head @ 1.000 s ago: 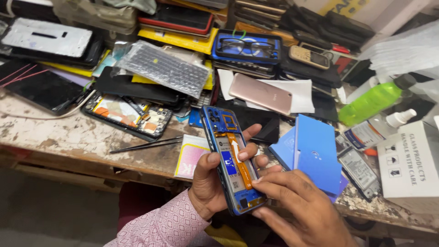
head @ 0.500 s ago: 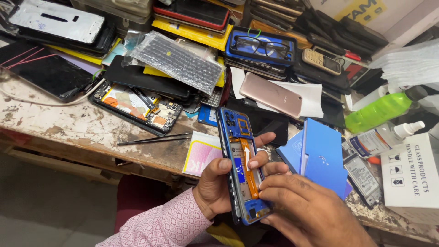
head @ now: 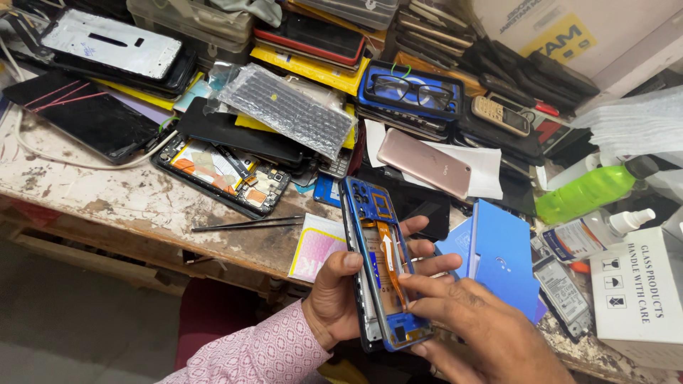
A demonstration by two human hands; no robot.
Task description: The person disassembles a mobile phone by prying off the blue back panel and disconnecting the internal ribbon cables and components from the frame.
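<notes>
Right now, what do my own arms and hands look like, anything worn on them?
The left hand is bare, coming out of a long pink sleeve with a fine small pattern. The right hand is bare too; no gloves show, and its sleeve is out of view.

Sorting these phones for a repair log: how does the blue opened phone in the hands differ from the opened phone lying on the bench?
The blue phone is held tilted between the left hand and right hand; the black-framed phone lies flat on the bench. The blue one shows an orange ribbon cable down its middle; the black one shows orange and white patches. Both have their insides exposed.
</notes>
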